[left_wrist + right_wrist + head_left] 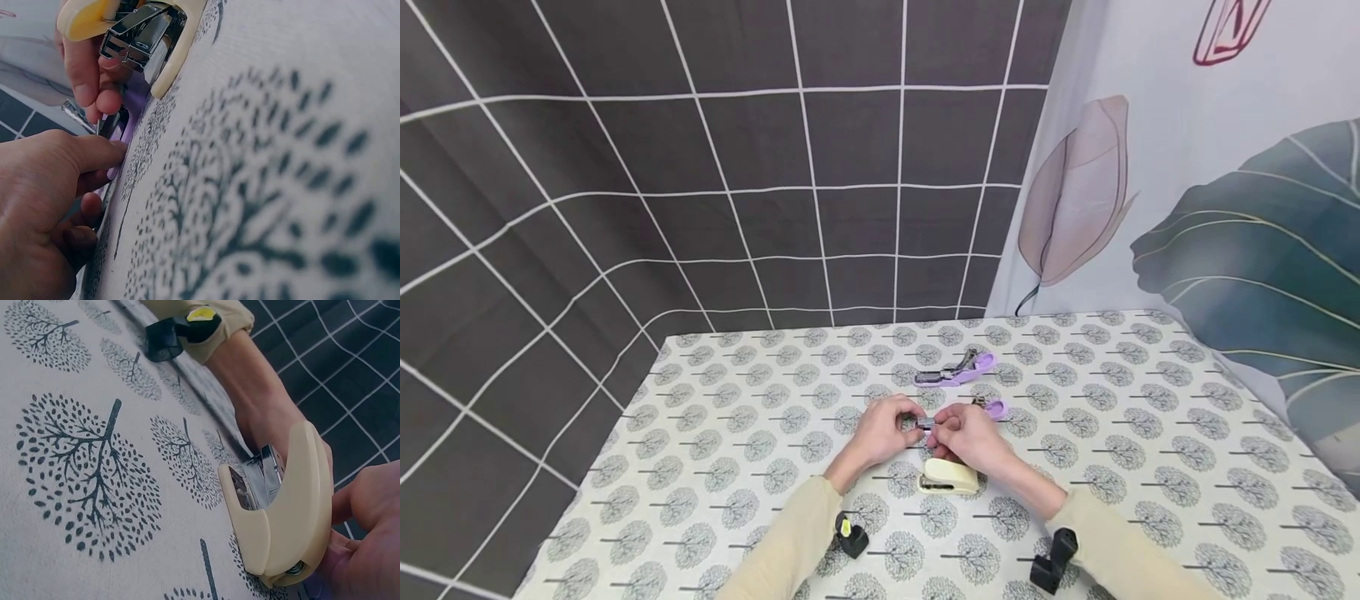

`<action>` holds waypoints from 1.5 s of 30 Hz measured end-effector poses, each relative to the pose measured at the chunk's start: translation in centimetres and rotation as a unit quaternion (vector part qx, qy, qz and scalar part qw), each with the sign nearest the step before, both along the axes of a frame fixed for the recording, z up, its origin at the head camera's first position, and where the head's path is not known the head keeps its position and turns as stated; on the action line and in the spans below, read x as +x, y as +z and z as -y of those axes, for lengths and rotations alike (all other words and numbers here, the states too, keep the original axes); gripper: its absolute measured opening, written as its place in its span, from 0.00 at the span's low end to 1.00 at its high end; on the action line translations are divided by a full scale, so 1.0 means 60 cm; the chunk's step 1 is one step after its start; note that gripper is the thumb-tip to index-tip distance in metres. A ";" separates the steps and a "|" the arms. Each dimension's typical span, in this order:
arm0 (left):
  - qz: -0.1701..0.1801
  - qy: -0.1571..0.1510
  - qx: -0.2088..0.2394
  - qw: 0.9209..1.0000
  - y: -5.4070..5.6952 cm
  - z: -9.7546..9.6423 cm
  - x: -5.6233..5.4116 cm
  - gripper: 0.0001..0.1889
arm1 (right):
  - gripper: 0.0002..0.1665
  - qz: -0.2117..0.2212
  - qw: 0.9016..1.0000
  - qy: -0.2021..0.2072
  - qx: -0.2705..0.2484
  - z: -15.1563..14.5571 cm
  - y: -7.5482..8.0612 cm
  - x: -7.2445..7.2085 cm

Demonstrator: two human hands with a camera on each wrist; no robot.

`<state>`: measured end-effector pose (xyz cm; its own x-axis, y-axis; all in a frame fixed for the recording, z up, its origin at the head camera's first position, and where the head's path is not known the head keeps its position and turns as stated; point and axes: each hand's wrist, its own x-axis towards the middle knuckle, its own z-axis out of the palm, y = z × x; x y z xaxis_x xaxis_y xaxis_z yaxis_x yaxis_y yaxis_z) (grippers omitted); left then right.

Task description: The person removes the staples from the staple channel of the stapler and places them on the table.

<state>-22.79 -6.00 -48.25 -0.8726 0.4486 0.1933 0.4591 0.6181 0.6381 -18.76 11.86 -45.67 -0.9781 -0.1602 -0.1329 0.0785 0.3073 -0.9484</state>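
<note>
My left hand [883,432] and right hand [967,435] meet over a purple stapler [996,409] that lies with its top swung open. Left thumb and fingers pinch its front end, where a silver metal part [926,423] shows between the hands. My right fingers are curled in at the same part; a thin metal edge [99,126] shows by their tips in the left wrist view. Much of this stapler is hidden under the right hand. Just in front of the hands sits a cream stapler [949,477], closed, its metal jaw facing left.
Behind the hands lies a second purple stapler [955,377], also opened out. A tree-patterned cloth [737,508] covers the table. Dark grid curtain [850,217] hangs along the back and left, a leaf-printed curtain [1150,275] on the right.
</note>
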 end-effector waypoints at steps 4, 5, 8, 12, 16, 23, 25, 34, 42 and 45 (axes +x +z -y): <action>-0.006 -0.003 0.002 1.000 0.001 0.001 0.000 0.11 | 0.05 -0.024 0.999 -0.015 0.025 0.007 0.002 -0.001; -0.006 -0.004 0.003 1.000 0.002 0.001 0.001 0.11 | 0.05 -0.031 0.999 -0.018 0.030 0.009 0.001 -0.002; -0.006 -0.005 0.003 1.000 0.003 0.000 0.002 0.11 | 0.03 -0.055 0.997 -0.024 0.047 0.012 -0.001 -0.003; -0.011 -0.008 0.000 1.000 0.002 0.000 0.001 0.11 | 0.05 -0.080 0.994 -0.030 0.073 0.016 -0.005 -0.005; -0.015 -0.012 0.002 1.000 0.002 0.001 0.000 0.11 | 0.06 -0.092 0.992 -0.030 0.080 0.018 -0.007 -0.007; -0.016 -0.013 0.005 1.000 0.001 0.003 0.000 0.11 | 0.07 -0.098 0.992 -0.021 0.074 0.018 -0.007 -0.006; -0.012 -0.011 0.005 1.000 0.001 0.003 0.001 0.11 | 0.07 -0.098 0.992 -0.020 0.071 0.017 -0.007 -0.005; -0.010 -0.013 0.011 1.000 0.002 0.002 0.003 0.11 | 0.08 -0.078 0.995 -0.037 0.047 0.012 -0.005 -0.002; 0.003 -0.003 0.005 1.000 0.006 0.001 0.005 0.12 | 0.09 -0.057 0.997 -0.047 0.021 0.003 0.009 -0.001; 0.011 -0.001 0.008 1.000 0.006 0.000 0.005 0.12 | 0.10 -0.048 0.998 -0.043 0.005 -0.002 0.015 0.001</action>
